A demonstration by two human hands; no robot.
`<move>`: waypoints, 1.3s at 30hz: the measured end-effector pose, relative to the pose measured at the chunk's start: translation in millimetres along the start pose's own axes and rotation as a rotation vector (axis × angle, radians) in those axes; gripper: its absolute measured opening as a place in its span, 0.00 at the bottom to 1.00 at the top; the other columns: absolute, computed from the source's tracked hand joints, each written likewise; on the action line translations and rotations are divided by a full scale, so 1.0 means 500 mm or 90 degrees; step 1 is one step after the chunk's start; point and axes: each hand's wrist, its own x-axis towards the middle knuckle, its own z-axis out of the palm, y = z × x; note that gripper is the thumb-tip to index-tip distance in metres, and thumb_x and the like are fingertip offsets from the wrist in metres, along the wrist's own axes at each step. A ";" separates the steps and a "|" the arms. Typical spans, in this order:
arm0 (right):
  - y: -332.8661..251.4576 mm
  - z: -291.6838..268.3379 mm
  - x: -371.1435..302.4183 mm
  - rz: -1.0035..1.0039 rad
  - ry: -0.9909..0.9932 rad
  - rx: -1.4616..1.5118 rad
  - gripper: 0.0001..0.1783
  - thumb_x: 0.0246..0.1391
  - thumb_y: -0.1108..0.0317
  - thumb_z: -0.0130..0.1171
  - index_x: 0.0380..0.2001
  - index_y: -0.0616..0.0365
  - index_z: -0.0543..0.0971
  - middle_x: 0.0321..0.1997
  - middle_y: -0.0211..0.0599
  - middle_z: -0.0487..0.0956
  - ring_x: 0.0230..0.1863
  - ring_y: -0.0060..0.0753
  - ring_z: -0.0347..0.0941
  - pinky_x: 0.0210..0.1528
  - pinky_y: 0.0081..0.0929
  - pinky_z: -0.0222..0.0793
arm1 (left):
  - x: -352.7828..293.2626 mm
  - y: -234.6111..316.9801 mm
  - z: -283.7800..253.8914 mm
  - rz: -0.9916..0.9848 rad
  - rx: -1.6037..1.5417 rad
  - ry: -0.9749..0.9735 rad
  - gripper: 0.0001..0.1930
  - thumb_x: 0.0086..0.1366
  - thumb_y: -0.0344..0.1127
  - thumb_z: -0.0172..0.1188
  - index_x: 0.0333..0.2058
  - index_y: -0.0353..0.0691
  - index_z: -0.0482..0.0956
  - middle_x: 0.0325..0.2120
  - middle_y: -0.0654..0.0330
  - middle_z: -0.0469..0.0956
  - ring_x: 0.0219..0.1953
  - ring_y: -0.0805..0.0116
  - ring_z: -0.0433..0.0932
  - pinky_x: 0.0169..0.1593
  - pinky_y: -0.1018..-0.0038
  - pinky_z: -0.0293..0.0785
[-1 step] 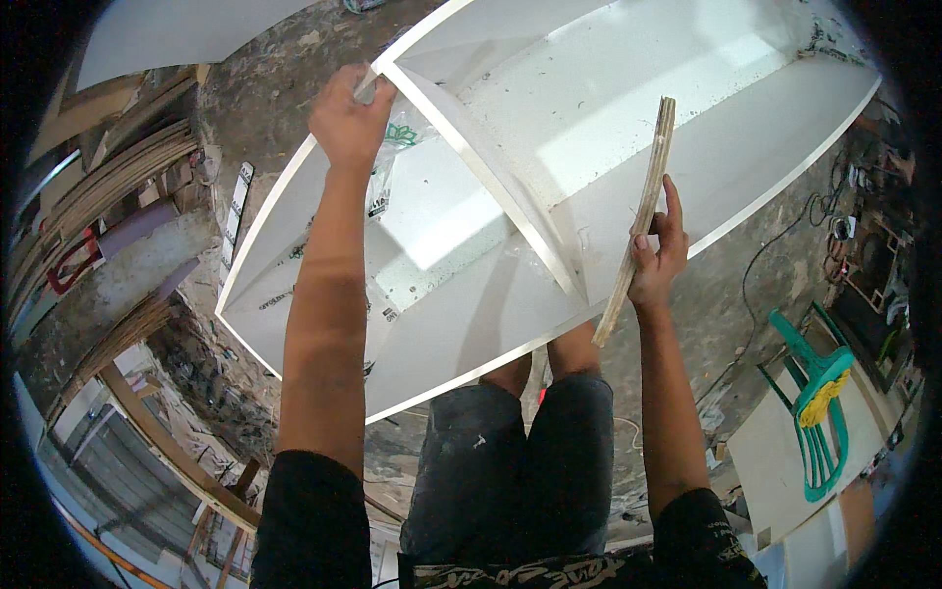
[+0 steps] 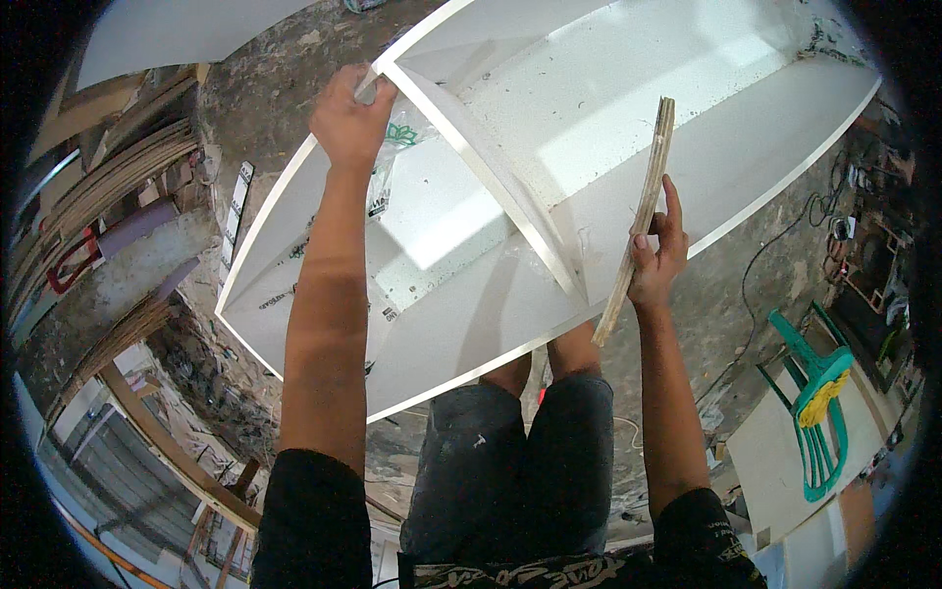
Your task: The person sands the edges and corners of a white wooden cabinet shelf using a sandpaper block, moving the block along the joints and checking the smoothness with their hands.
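Here, your right hand keeps its grip around thin wooden strips; your left hand seems clasped on the white box, fingertips partly hidden.

White box, open-topped, divided by a crosswise panel: set from the centre toward 1 o'clock. Left hand, at 11 o'clock: curled over the box's rim, just beside the panel's end. Wooden strip, slender, slightly bowed, at 2 o'clock: gripped between thumb and fingers of the right hand, at 3 o'clock. Green plastic chair, at 4 o'clock: partly covered by a yellow item. Stacked boards: kept at 10 o'clock.
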 end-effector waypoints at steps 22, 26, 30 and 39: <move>0.022 -0.002 -0.009 0.030 -0.016 -0.095 0.47 0.47 0.35 0.61 0.67 0.46 0.70 0.29 0.29 0.80 0.29 0.28 0.74 0.48 0.30 0.61 | -0.008 -0.007 0.027 0.082 0.071 0.088 0.16 0.53 0.43 0.70 0.40 0.44 0.83 0.35 0.57 0.83 0.36 0.56 0.83 0.38 0.64 0.80; 0.029 -0.004 -0.010 0.010 -0.007 -0.092 0.47 0.45 0.39 0.63 0.68 0.46 0.69 0.28 0.29 0.80 0.29 0.28 0.74 0.48 0.30 0.61 | -0.012 -0.002 0.028 0.092 0.088 0.065 0.18 0.53 0.41 0.70 0.41 0.41 0.82 0.38 0.56 0.84 0.38 0.56 0.84 0.41 0.64 0.81; 0.011 0.001 -0.006 0.003 -0.013 -0.099 0.48 0.42 0.43 0.64 0.68 0.47 0.69 0.28 0.29 0.79 0.28 0.28 0.73 0.48 0.29 0.61 | -0.008 -0.012 0.028 0.119 0.078 0.100 0.17 0.51 0.40 0.68 0.41 0.44 0.83 0.35 0.58 0.81 0.37 0.56 0.82 0.37 0.64 0.80; 0.003 0.001 -0.006 0.055 -0.034 -0.076 0.47 0.42 0.47 0.66 0.68 0.47 0.69 0.28 0.30 0.81 0.27 0.28 0.73 0.46 0.28 0.62 | -0.016 -0.022 0.008 0.140 0.033 0.066 0.15 0.59 0.42 0.69 0.42 0.44 0.82 0.33 0.57 0.82 0.34 0.55 0.82 0.37 0.63 0.79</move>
